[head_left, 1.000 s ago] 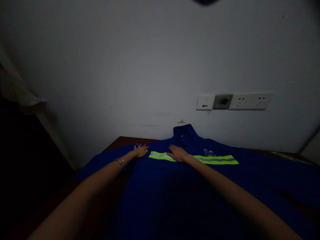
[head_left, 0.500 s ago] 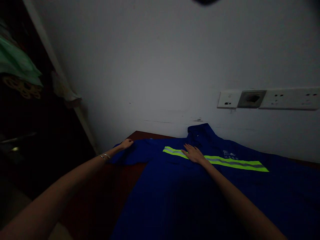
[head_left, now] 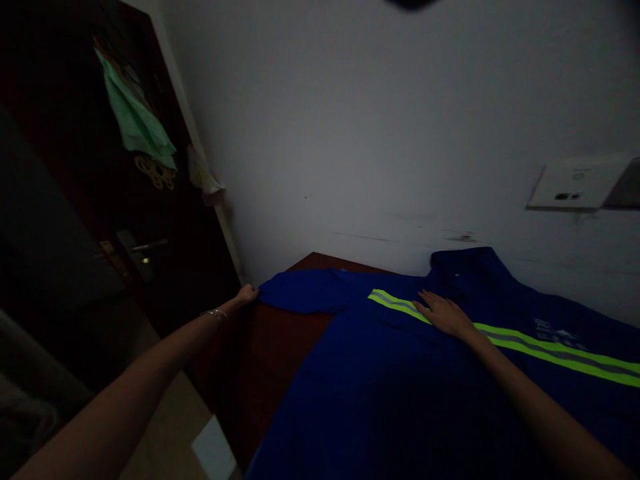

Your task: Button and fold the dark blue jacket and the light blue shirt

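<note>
A blue work jacket (head_left: 320, 393) with a yellow-green and grey reflective stripe across its chest lies spread on a dark red-brown table (head_left: 280, 347). My left hand (head_left: 247, 294) is closed on the end of the sleeve (head_left: 300, 290), which stretches out to the left. My right hand (head_left: 445, 315) rests flat on the chest, over the stripe and below the collar (head_left: 470, 263), with its fingers extended. White printing shows on the chest to the right. The lower part of the jacket is in deep shadow.
A white wall (head_left: 320, 133) runs behind the table, with a socket plate (head_left: 575, 183) at the right. To the left stands a dark door (head_left: 165, 200) with a handle and a hanging green cloth (head_left: 137, 123). A white object (head_left: 214, 448) is on the floor beside the table.
The view has turned left, showing more of the door. My left hand has moved from the sleeve's upper edge to its end, and the sleeve now lies straighter. My right hand stays on the chest.
</note>
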A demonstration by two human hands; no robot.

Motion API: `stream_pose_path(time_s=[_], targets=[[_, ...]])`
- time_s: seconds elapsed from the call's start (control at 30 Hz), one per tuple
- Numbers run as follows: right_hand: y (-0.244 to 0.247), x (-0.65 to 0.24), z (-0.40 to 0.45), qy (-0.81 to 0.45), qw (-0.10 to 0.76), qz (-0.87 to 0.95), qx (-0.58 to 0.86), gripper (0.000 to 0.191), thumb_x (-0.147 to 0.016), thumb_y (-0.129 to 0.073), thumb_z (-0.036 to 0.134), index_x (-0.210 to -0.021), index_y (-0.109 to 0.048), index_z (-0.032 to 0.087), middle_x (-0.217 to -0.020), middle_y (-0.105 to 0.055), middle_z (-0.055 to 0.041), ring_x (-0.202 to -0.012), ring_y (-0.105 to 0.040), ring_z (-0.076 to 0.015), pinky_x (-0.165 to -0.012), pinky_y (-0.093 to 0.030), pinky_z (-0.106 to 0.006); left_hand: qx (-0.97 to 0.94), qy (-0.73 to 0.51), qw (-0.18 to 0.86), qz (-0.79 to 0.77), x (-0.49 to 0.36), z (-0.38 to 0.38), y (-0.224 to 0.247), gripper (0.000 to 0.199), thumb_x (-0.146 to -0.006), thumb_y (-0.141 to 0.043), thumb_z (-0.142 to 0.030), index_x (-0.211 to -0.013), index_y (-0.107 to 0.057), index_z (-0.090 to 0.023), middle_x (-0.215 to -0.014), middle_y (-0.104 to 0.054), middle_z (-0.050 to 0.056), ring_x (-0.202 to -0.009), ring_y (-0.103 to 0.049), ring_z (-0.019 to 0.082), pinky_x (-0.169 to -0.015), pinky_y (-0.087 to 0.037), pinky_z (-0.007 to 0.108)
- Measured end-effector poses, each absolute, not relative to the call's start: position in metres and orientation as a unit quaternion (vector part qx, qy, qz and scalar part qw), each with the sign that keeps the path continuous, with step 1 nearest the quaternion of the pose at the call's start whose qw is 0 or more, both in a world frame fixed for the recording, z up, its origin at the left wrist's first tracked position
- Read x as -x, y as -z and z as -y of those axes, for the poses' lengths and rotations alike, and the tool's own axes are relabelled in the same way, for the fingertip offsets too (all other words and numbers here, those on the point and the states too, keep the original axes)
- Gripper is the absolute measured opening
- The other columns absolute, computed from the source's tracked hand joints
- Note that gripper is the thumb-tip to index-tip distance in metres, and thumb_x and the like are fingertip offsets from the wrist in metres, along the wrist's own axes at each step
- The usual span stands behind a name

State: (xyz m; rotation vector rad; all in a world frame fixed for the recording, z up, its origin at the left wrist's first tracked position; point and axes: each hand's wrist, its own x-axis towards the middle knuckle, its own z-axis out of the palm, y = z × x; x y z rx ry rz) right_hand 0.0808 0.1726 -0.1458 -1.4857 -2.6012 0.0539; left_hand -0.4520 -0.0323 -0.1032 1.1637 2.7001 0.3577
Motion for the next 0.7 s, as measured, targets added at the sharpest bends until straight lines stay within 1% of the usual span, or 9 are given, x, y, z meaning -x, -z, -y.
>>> stream_pose_path(time_s=[0.13, 0.23, 0.33, 0.4, 0.47, 0.57, 0.63, 0.7], targets=[[0.146, -0.082, -0.173, -0.016, 0.093, 0.87, 0.485, 0.064, -0.085, -0.022, 0.053, -0.131, -0.04, 0.012, -0.138, -0.037, -0.0112, -0.128, -0.031, -0.0234, -0.104, -0.024, -0.042, -0.377, -0.084, 0.048, -0.921, 0.444, 0.035, 0.101, 0.028, -0.083, -0.042, -0.028, -0.09, -0.061, -0.009, -0.098, -0.062, 0.016, -0.094, -0.059, 0.023, -0.069, -0.043, 0.023], [0.146, -0.081, -0.171, -0.015, 0.104, 0.867, 0.486, 0.062, -0.085, -0.024, 0.051, -0.13, -0.042, 0.013, -0.137, -0.039, -0.0111, -0.127, -0.033, -0.0233, -0.104, -0.024, -0.042, -0.374, -0.064, 0.017, -0.925, 0.437, 0.035, 0.092, 0.029, -0.083, -0.041, -0.028, -0.094, -0.06, -0.01, -0.103, -0.061, 0.017, -0.095, -0.059, 0.025, -0.07, -0.044, 0.026], [0.145, -0.081, -0.17, -0.022, 0.116, 0.866, 0.485, 0.06, -0.085, -0.026, 0.05, -0.129, -0.043, 0.013, -0.136, -0.04, -0.0114, -0.127, -0.033, -0.0238, -0.103, -0.025, -0.042, -0.381, -0.052, -0.02, -0.923, 0.429, 0.031, 0.071, 0.032, -0.084, -0.036, -0.027, -0.094, -0.061, -0.011, -0.105, -0.06, 0.017, -0.097, -0.058, 0.026, -0.072, -0.044, 0.028], [0.145, -0.082, -0.171, -0.031, 0.123, 0.866, 0.484, 0.059, -0.085, -0.028, 0.049, -0.128, -0.044, 0.013, -0.135, -0.041, -0.0117, -0.126, -0.034, -0.0239, -0.103, -0.025, -0.042, -0.409, -0.047, -0.072, -0.909, 0.418, 0.024, 0.048, 0.034, -0.084, -0.033, -0.028, -0.093, -0.062, -0.011, -0.103, -0.061, 0.017, -0.096, -0.058, 0.025, -0.075, -0.044, 0.028], [0.143, -0.083, -0.172, -0.045, 0.133, 0.863, 0.484, 0.056, -0.084, -0.032, 0.046, -0.127, -0.045, 0.013, -0.134, -0.043, -0.012, -0.125, -0.036, -0.0242, -0.103, -0.026, -0.041, -0.453, -0.052, -0.132, -0.88, 0.402, 0.016, 0.02, 0.036, -0.085, -0.033, -0.031, -0.093, -0.063, -0.012, -0.1, -0.063, 0.015, -0.093, -0.058, 0.024, -0.076, -0.044, 0.029], [0.135, -0.08, -0.169, -0.085, 0.16, 0.857, 0.482, 0.052, -0.083, -0.038, 0.038, -0.125, -0.047, 0.009, -0.129, -0.048, -0.0145, -0.118, -0.045, -0.0252, -0.101, -0.031, -0.038, -0.538, -0.091, -0.19, -0.816, 0.361, 0.006, -0.02, 0.034, -0.085, -0.036, -0.034, -0.097, -0.062, -0.015, -0.1, -0.063, 0.012, -0.092, -0.058, 0.023, -0.076, -0.043, 0.029], [0.123, -0.072, -0.159, -0.13, 0.196, 0.85, 0.472, 0.051, -0.08, -0.043, 0.034, -0.123, -0.049, 0.008, -0.126, -0.051, -0.0156, -0.115, -0.048, -0.0255, -0.1, -0.033, -0.035, -0.613, -0.119, -0.214, -0.751, 0.323, 0.005, -0.035, 0.031, -0.085, -0.037, -0.032, -0.099, -0.06, -0.016, -0.1, -0.063, 0.009, -0.09, -0.058, 0.021, -0.076, -0.042, 0.028], [0.106, -0.059, -0.141, -0.215, 0.243, 0.828, 0.457, 0.047, -0.078, -0.048, 0.032, -0.12, -0.052, 0.01, -0.122, -0.054, -0.0146, -0.112, -0.051, -0.025, -0.097, -0.038, -0.035, -0.691, -0.131, -0.217, -0.677, 0.279, 0.01, -0.037, 0.029, -0.086, -0.037, -0.03, -0.099, -0.059, -0.016, -0.098, -0.063, 0.008, -0.087, -0.059, 0.019, -0.074, -0.042, 0.027]])
